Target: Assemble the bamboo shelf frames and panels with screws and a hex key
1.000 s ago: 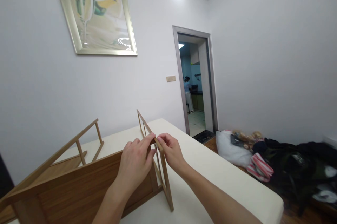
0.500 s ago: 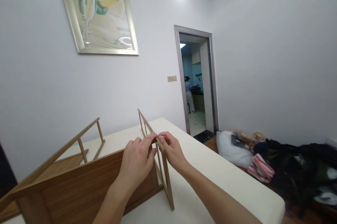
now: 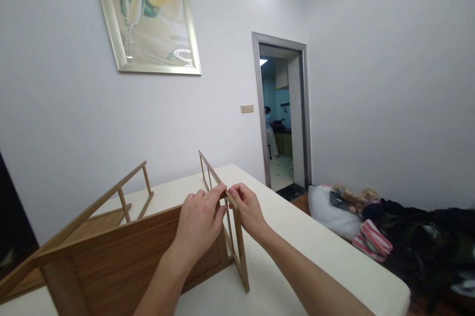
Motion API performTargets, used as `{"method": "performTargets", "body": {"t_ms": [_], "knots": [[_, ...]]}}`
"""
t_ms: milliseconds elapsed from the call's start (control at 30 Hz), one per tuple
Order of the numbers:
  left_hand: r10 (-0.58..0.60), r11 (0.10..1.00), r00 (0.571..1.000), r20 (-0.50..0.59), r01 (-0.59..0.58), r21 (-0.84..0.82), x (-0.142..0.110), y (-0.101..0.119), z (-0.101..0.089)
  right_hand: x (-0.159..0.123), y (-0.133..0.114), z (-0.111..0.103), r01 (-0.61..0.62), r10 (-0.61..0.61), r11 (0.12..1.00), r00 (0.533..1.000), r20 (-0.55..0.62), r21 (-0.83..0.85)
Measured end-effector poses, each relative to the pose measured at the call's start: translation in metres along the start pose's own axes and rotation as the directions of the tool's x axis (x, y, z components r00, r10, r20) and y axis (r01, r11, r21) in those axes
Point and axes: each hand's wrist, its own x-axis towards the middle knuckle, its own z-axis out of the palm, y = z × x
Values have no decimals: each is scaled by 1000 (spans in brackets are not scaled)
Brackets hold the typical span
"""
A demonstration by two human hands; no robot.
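Observation:
A brown wooden shelf point(image 3: 126, 261) lies on its side on a white table point(image 3: 315, 256), with a panel facing me and a slatted end frame point(image 3: 240, 246) at its right. My left hand point(image 3: 202, 222) is closed over the corner where panel and end frame meet, thumb below and fingers on top. Just to its right, my right hand point(image 3: 248, 209) pinches the upper rail of that end frame. The fingertips of both hands nearly touch. Whether a small part is between the right fingertips is hidden. Another end frame point(image 3: 122, 192) rises at the left.
Right of the table, a white bag point(image 3: 332, 212), a red-and-white striped cloth point(image 3: 371, 240) and dark clothing point(image 3: 419, 237) lie in a heap. Behind is a doorway point(image 3: 256, 108), with a person point(image 3: 270, 132) standing in the room beyond. A framed picture point(image 3: 156, 71) hangs on the wall.
The view has shifted slightly, so everything sits a little differently in it. Both hands keep their hold at the same corner of the shelf, their fingers only slightly moved.

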Motion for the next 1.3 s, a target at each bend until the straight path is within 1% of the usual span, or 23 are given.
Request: {"method": "performTargets", "body": {"t_ms": [100,167,233,267,333,400,433,467,533,567,667,700,733,767,833,867,900,967,1067,1100,1167,1233,1300], "knots": [[6,1000,1000,-7,-6,-8,0,-1,2,1,0,1,0,0,1000,1000,17,-14],[7,1000,1000,-7,-7,-8,0,-1,2,3,-1,1,-25,25,1000,999,28,-16],[2,1000,1000,-5,-2,-8,0,-1,1,4,-2,-4,-60,60,998,998,-13,-21],[0,1000,1000,-3,0,-7,-1,-1,0,4,-3,-8,-73,72,997,995,-63,-26],[-7,1000,1000,1,7,-6,-2,0,-2,3,-3,-20,-83,72,996,976,-205,-44],[-12,1000,1000,3,11,3,-2,0,-3,-4,-6,-33,-57,22,995,927,-374,-82],[-9,1000,1000,8,9,6,-2,-1,-4,-9,-9,-39,-20,-24,995,901,-433,-98],[-9,1000,1000,11,9,7,-3,-1,-4,-16,-12,-43,17,-69,993,883,-464,-116],[-9,1000,1000,19,9,4,-3,-2,-4,-34,-20,-46,77,-141,985,874,-465,-153],[-8,1000,1000,20,8,2,-3,-3,-4,-45,-24,-44,102,-177,977,880,-440,-188],[3,1000,1000,12,-3,11,-4,-4,-5,-81,-30,-30,195,-285,932,915,-286,-306],[10,1000,1000,8,-10,17,-5,-4,-5,-93,-31,-23,250,-332,906,921,-205,-342],[16,1000,1000,3,-16,24,-5,-5,-5,-103,-30,-17,326,-382,874,919,-95,-360],[21,999,1000,0,-21,30,-5,-5,-5,-113,-30,-10,407,-424,843,905,32,-352],[24,999,1000,2,-24,38,-5,-5,-5,-128,-28,3,529,-442,793,840,314,-302],[23,999,1000,7,-23,41,-5,-6,-5,-134,-27,9,551,-408,786,803,435,-281],[21,999,1000,13,-21,41,-5,-6,-5,-139,-26,15,545,-346,793,771,535,-272],[15,999,1000,20,-16,40,-5,-6,-5,-146,-22,26,484,-191,827,720,667,-285],[15,999,999,32,-16,28,-5,-6,-5,-150,-14,41,397,-4,861,632,775,-319],[14,1000,999,37,-15,23,-5,-6,-5,-151,-11,45,379,31,868,603,797,-320],[11,1000,999,46,-12,14,-4,-6,-5,-151,-5,52,354,60,885,556,829,-302],[6,1000,999,51,-6,9,-4,-6,-5,-152,0,58,339,59,900,528,847,-275],[5,1000,999,54,-5,10,-4,-6,-5,-155,4,61,320,66,908,533,844,-272]]}}
